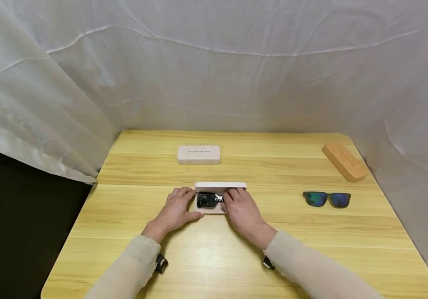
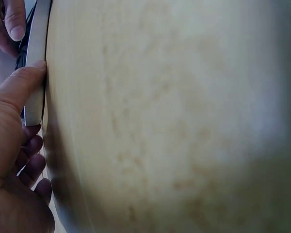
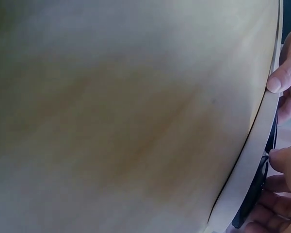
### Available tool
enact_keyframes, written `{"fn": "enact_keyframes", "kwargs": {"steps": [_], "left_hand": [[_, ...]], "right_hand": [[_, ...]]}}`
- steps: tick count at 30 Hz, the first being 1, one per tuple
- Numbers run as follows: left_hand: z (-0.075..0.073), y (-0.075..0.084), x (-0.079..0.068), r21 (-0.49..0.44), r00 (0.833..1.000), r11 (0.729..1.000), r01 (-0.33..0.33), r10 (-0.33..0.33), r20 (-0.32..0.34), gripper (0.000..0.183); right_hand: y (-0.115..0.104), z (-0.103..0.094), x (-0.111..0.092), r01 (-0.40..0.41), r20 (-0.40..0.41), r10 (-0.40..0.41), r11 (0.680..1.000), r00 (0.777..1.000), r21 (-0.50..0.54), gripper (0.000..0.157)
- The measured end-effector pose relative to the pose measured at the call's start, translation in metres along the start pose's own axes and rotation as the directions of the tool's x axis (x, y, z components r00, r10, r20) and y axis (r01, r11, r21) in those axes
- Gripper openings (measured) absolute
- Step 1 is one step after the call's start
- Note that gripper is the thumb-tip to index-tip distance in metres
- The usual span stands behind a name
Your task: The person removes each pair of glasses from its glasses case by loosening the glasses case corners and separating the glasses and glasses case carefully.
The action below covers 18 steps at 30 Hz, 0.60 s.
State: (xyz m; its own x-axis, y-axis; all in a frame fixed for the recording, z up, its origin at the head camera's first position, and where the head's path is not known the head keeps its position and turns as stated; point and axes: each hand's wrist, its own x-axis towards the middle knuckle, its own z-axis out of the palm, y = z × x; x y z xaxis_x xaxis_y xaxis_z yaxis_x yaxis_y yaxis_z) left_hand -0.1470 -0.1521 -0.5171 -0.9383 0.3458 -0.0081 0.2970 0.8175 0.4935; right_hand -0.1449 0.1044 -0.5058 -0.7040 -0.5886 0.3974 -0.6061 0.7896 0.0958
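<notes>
Currently working at the open case (image 1: 214, 211), around mid-width on the bench (image 1: 214, 257), well in from all edges. Backed by white curtain (image 1: 214, 83) beyond the far edge. Got wide room left, right and on the near side, forearms aside; tighter toward the closed white case (image 1: 199, 156), near the far edge. Off to the right, well apart: mirrored sunglasses (image 1: 318, 199), then orange case (image 1: 344, 162) up by the right edge.

Holding the open case at its left end with left grip (image 1: 175, 207), thumb on near wall, fingers curled round the end. Pinching black sunglasses (image 1: 207, 200) inside that case with right grip (image 1: 243, 211), thumb and fingers close together, fingertips partly hidden.

Counted: three cases (one open, two closed), two pairs of sunglasses (one inside, one on wood).
</notes>
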Motion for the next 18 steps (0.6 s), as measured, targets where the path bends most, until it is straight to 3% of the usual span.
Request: {"fn": "enact_keyframes", "kwargs": {"steps": [18], "left_hand": [[0.0014, -0.0005, 0.0015, 0.002, 1.0, 1.0, -0.011, 0.011, -0.016, 0.08]], "right_hand": [[-0.0106, -0.0005, 0.008, -0.022, 0.001, 0.022, 1.0, 1.0, 0.008, 0.02]]}}
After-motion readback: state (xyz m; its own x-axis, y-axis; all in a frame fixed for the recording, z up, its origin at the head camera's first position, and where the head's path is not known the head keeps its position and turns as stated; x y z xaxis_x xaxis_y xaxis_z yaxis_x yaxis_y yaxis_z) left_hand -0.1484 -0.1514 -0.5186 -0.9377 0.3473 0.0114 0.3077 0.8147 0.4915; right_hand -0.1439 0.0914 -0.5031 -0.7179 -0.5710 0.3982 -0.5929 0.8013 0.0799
